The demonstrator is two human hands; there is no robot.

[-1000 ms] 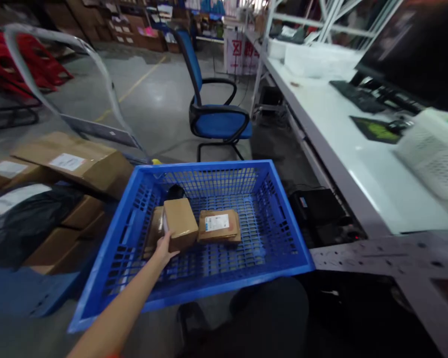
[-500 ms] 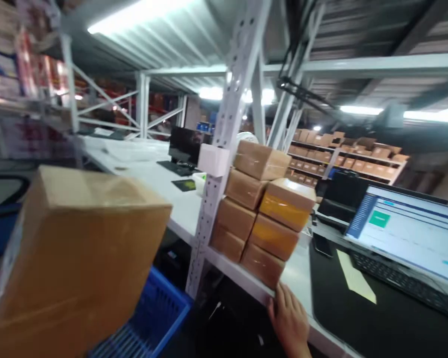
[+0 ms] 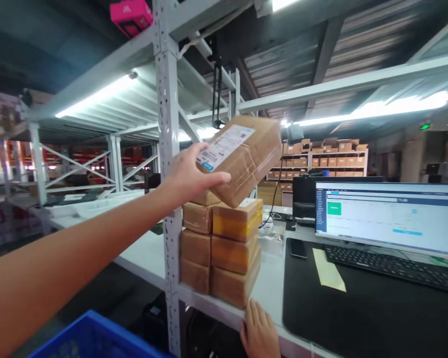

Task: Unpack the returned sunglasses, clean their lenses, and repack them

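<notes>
My left hand [image 3: 194, 174] grips a taped cardboard box [image 3: 250, 159] by its near end, thumb along the lower side. A white shipping label [image 3: 227, 146] faces up on it. The box is tilted, above a stack of smaller brown boxes [image 3: 196, 247], and hides part of the stack's top; whether it touches the stack I cannot tell. Boxes with yellow tape [image 3: 229, 252] make up the stack's right column. My right hand [image 3: 260, 330] lies with fingers flat over the front edge of the white table [image 3: 271, 278], beside the lowest right box, holding nothing.
A perforated metal post [image 3: 168, 199] rises just left of the stack. Below left is a blue plastic crate [image 3: 93, 333]. To the right are a black desk mat [image 3: 321, 318], a phone [image 3: 297, 248], a yellow paper strip [image 3: 328, 271], a keyboard [image 3: 392, 268] and a monitor [image 3: 377, 214].
My left hand has lifted the cardboard box from the lower left, over the blue crate, to above the stack. My view has turned and levelled. My right hand stays at the table edge.
</notes>
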